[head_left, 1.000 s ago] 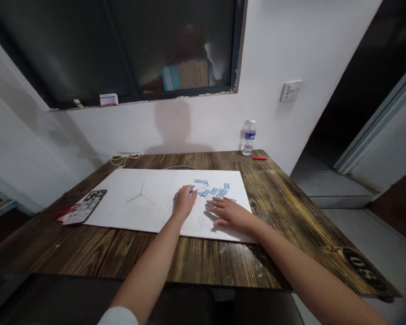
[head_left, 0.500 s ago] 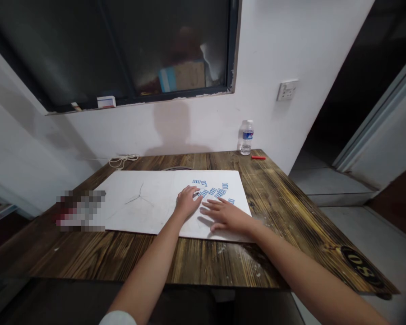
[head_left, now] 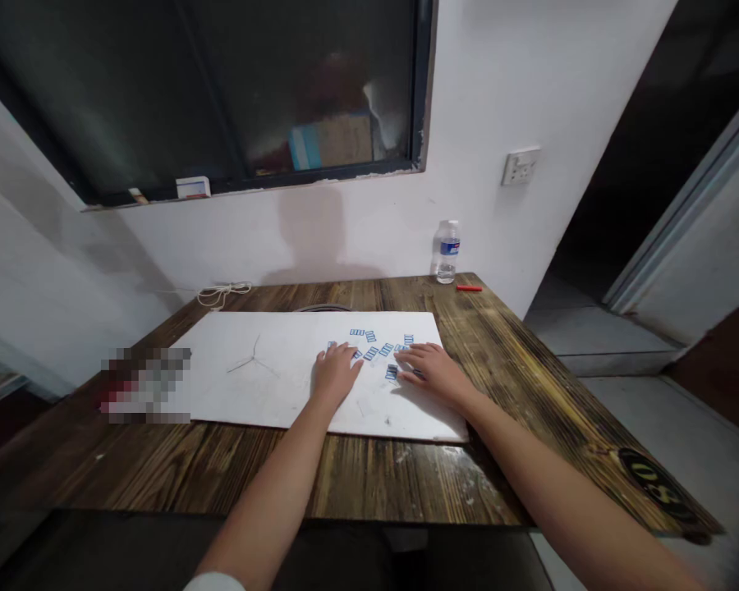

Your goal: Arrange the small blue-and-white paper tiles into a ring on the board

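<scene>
We are laying our left hand and right hand flat, each grip spread open and holding nothing, among the blue tiles (loose, scattered) on the white sheet; nothing is looking arranged yet.

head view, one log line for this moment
left hand: flat on white sheet, beside blue pieces | right hand: on blue pieces | table back: water bottle

The left hand and right hand are laid on a sheet spread over the desk. Cards are scattered between and just behind them. A bottle is stood well behind the right hand, a cord well behind the left hand.
</scene>
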Demonstrator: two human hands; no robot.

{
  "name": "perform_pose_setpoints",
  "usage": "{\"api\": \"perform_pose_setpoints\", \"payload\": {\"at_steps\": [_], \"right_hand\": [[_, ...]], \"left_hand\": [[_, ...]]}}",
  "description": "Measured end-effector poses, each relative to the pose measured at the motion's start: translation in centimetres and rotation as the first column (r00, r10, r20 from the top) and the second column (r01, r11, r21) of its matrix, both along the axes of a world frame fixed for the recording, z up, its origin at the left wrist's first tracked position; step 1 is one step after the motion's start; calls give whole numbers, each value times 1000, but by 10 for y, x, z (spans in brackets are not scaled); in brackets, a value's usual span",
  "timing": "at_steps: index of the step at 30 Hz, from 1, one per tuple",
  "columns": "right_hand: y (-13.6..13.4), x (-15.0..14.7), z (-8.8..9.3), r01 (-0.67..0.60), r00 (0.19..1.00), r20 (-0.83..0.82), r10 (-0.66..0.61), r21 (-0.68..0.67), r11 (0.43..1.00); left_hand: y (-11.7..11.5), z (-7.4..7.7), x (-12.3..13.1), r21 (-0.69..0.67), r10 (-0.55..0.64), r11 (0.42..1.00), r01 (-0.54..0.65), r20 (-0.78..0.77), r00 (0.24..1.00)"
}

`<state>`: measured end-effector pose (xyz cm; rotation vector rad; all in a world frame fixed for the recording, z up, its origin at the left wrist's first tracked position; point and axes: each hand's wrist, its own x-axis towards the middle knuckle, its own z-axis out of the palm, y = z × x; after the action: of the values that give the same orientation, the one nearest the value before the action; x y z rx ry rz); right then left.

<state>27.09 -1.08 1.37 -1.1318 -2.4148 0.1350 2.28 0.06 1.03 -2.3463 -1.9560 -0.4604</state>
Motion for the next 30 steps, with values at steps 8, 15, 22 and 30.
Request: {"api": "perform_pose_setpoints", "payload": {"at_steps": [8,15,22,30], "right_hand": [[3,3,-15,87,989,134,-70,-124,988],[3,2,-17,36,991,129,-21,-116,993],[4,4,-3,30,998,-56,-28,20,999],[3,2,-17,-34,996,80,37,-35,999]], "left_hand": [[-5,13,5,11,-261,965,261,81,962],[-7,2,9,-107,-259,961,256,-11,966],[0,-2,-1,12,-17,1000,17,-33,999],[2,-7,-4,-107,-48,993,42,-61,997]]}}
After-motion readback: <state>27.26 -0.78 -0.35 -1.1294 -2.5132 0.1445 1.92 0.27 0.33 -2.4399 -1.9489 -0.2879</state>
